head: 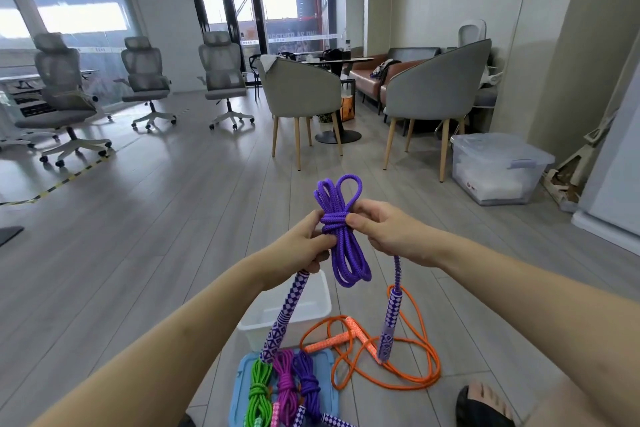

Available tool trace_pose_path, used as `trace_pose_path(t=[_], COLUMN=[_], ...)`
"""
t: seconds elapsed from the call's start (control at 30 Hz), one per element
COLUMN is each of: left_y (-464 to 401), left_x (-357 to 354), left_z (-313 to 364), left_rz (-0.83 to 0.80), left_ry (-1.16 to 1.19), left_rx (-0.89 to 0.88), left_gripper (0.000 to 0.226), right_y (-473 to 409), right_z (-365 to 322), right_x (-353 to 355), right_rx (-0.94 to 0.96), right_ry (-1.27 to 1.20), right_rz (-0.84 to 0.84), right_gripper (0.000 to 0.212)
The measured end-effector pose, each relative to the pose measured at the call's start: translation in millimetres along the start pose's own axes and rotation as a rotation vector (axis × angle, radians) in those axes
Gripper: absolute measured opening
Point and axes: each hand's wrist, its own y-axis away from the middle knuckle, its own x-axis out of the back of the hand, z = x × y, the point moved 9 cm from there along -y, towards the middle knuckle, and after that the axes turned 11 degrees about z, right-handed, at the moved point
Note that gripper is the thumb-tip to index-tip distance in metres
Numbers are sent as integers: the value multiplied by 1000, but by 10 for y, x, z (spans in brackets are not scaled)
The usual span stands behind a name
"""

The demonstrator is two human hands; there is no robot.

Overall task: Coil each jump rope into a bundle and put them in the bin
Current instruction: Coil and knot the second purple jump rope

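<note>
Hiding purple rope (341,236) wraps: both hands' fingers.

Bin (277,319) on floor w/ loose rope (408,350) to its right, tray (239,388) w/ three bundles (285,381) in front.

Wood floor (173,218): white bin (277,319), orange rope (408,378) loose, blue tray (239,388) w/ 3 coiled ropes (287,388).
</note>
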Motion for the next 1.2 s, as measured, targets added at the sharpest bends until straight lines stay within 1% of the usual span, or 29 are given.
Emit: trace_pose_path(t=[0.1,0.2,0.27,0.37,0.47,0.57,0.6,0.7,0.8,0.9,0.97,1.1,1.2], left_y=[24,0,-22,-15,-6,-5,-4,21,60,68,73,106,119], left_x=[-20,-21,-16,-18,-37,-68,-79,-92,-113,-112,-98,-104,-156], left_z=[72,138,143,158,163,156,157,168,161,165,169,141,191], left_rz=[50,136,171,172,141,110,94,36,-53,-103,-124,-185,-268], left_ry=[-32,3,14,34,74,136,157,184,206,330,390,473,566], left_rx=[-58,-114,-118,-73,-50,-17,-3,32,64,106,133,194,205], left_gripper=[39,47,47,40,36,39,40,45,51,59,61,56,49], right_y=[-40,-75,-76,-53,-25,-8,1,68,98,88,84,65,38], right_z=[-57,-65,-92,-152,-92,-58,-56,-82,-116,-170,-176,-153,-166], right_x=[-20,-7,23,88,68,40,40,24,32,58,74,67,67], right_rx=[56,57,75,97,27,-11,-18,-48,-51,-46,-44,-39,-17], right_ry=[32,43,59,117,55,63,75,121,137,78,56,60,44], right_rz=[68,106,116,121,48,-30,-55,-154,-232,-266,-276,-292,-281], right_gripper=[22,23,22,22,21,24,27,45,53,59,58,54,56])
